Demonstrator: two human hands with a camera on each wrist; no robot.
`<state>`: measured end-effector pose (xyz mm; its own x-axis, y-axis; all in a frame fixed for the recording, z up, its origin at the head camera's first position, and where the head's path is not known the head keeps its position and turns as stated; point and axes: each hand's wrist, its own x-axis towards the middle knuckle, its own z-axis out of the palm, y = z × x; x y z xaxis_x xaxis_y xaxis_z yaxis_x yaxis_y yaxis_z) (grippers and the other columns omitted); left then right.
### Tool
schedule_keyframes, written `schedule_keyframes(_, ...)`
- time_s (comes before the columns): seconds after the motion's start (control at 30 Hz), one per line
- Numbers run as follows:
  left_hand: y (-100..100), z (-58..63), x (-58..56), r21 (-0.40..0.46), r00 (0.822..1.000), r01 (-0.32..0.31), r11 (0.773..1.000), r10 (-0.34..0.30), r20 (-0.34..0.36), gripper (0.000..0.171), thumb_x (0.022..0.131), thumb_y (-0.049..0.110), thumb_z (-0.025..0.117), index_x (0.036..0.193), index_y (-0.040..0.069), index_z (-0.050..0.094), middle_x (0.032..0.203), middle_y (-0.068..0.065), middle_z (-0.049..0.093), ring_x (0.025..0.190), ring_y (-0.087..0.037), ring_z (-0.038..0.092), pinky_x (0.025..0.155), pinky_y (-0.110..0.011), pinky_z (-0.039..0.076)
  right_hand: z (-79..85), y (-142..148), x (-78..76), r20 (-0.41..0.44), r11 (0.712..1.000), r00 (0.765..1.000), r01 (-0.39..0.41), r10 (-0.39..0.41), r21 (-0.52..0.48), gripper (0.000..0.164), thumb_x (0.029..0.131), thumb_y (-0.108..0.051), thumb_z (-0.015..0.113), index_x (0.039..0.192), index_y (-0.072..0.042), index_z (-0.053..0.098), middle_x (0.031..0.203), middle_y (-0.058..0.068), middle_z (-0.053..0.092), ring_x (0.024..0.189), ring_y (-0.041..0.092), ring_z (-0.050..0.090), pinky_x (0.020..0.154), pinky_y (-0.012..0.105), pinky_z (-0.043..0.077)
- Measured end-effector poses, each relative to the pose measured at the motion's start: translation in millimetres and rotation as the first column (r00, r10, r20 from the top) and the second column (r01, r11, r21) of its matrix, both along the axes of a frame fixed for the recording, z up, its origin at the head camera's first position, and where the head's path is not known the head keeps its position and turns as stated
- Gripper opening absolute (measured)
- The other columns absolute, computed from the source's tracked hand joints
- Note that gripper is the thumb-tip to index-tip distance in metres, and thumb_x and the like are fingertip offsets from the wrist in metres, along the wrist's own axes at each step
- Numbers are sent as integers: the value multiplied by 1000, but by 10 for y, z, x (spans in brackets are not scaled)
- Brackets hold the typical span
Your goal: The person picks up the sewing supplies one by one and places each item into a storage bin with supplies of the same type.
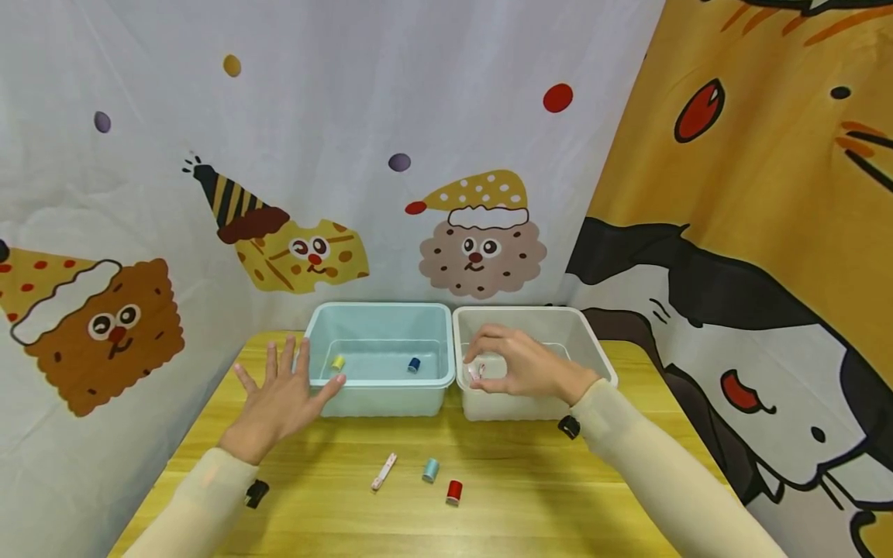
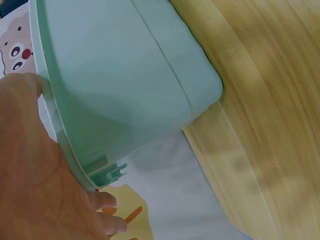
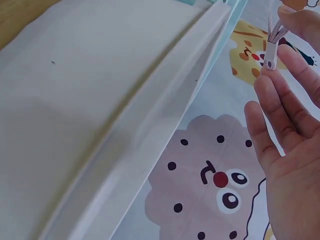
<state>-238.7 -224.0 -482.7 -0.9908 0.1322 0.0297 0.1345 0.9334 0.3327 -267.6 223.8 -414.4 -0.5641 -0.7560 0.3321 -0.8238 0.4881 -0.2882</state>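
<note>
My right hand [image 1: 519, 364] hovers over the front of the white bin [image 1: 509, 407], with thumb and fingers curved around a small skein of thread [image 3: 271, 52]. The skein has pale pinkish strands and a white band, and stands by the thumb and fingertips in the right wrist view. My left hand [image 1: 275, 407] has its fingers spread by the front left corner of the light blue bin [image 1: 384, 399]; in the left wrist view it overlaps the bin's rim [image 2: 55, 115]. Inside the blue bin lie a yellow spool [image 1: 338, 362] and a dark blue spool [image 1: 414, 364].
In front of the bins, on the wooden table [image 1: 335, 519], lie a slim white-and-pink bundle [image 1: 384, 472], a light blue thread spool [image 1: 430, 470] and a red thread spool [image 1: 454, 492]. A printed cloth [image 1: 314, 116] hangs right behind the bins.
</note>
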Motion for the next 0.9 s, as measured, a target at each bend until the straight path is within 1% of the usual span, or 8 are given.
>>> schedule_keyframes(0.17, 6, 7, 4, -4, 1000, -2, 1000, 2, 3, 123, 110, 91, 40, 186, -1, 9, 193, -35, -3, 176, -69, -6, 120, -102, -19, 38, -10, -105, 34, 1000, 999, 24, -24, 9, 27, 100, -27, 96, 122, -17, 84, 126, -3, 77, 117, 17, 79, 107, 43, 69)
schedule_keyframes(0.33, 8, 22, 13, -3, 1000, -1, 1000, 1, 7, 123, 110, 90, 40, 186, -1, 9, 192, -36, -3, 175, -70, -6, 119, -103, -19, 76, -28, -222, 15, 999, 999, 31, -32, 12, 28, 100, -28, 96, 123, -17, 84, 124, -4, 77, 115, 18, 79, 106, 43, 68)
schedule_keyframes(0.47, 15, 33, 15, -4, 1000, 0, 1000, 0, 6, 121, 111, 88, 42, 186, -2, 10, 192, -36, -3, 175, -70, -5, 119, -103, -18, 93, -36, -308, 6, 1000, 1000, 27, -27, 13, 28, 101, -27, 94, 124, -14, 85, 126, -1, 78, 116, 21, 79, 106, 45, 68)
schedule_keyframes(0.6, 20, 41, 20, -5, 1000, 1, 1000, -1, 4, 120, 112, 87, 44, 186, -2, 10, 192, -36, -3, 175, -70, -5, 119, -104, -16, 114, -33, -391, 25, 999, 999, 35, -35, 18, 28, 101, -24, 94, 124, -12, 84, 126, 1, 78, 117, 22, 79, 108, 47, 68)
schedule_keyframes(0.7, 21, 43, 25, -6, 1000, 1, 1000, -1, 3, 121, 111, 88, 42, 186, -2, 10, 192, -37, -2, 175, -70, -5, 120, -104, -15, 128, -27, -457, 29, 998, 998, 57, -57, 26, 27, 101, -24, 94, 124, -14, 84, 127, 1, 78, 118, 21, 79, 109, 47, 68)
schedule_keyframes(0.83, 24, 46, 29, -2, 1000, 0, 1000, 0, 3, 121, 112, 88, 43, 186, -2, 10, 192, -36, -3, 175, -70, -5, 120, -103, -17, 134, -12, -552, 21, 995, 996, 87, -88, 41, 27, 101, -24, 93, 126, -17, 83, 128, 1, 78, 118, 22, 78, 109, 49, 67)
schedule_keyframes(0.9, 22, 46, 30, 0, 1000, -2, 1000, 2, 4, 121, 112, 87, 43, 186, -2, 9, 192, -37, -3, 175, -70, -6, 119, -103, -17, 144, -8, -592, 33, 994, 994, 98, -100, 38, 29, 101, -23, 94, 127, -17, 84, 129, 2, 78, 119, 24, 77, 110, 51, 66)
